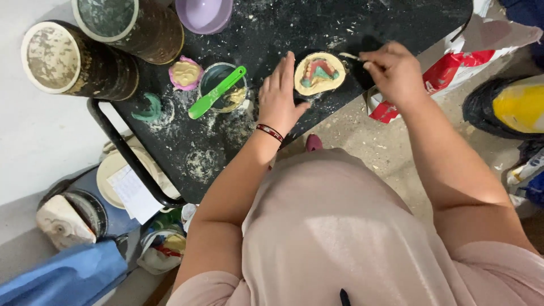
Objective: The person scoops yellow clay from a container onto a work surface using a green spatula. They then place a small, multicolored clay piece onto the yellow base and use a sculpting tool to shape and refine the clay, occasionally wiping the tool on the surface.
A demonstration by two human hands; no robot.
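Note:
A round cream plaster mould point(320, 73) with a green and red dental impression set in it lies on the black table point(272, 34). My left hand point(279, 95) rests flat on the table just left of the mould, its fingers touching the mould's edge. My right hand point(394, 69) is closed on a thin pale tool point(350, 56) whose tip meets the mould's upper right rim.
A dark mixing bowl point(222, 84) with a green spatula point(217, 92) stands left of my hand. Beside it are a pink mould point(185, 74), a green impression piece point(149, 109), two large tubs point(56, 56) and a purple bowl point(204, 14). Bags lie on the floor at right.

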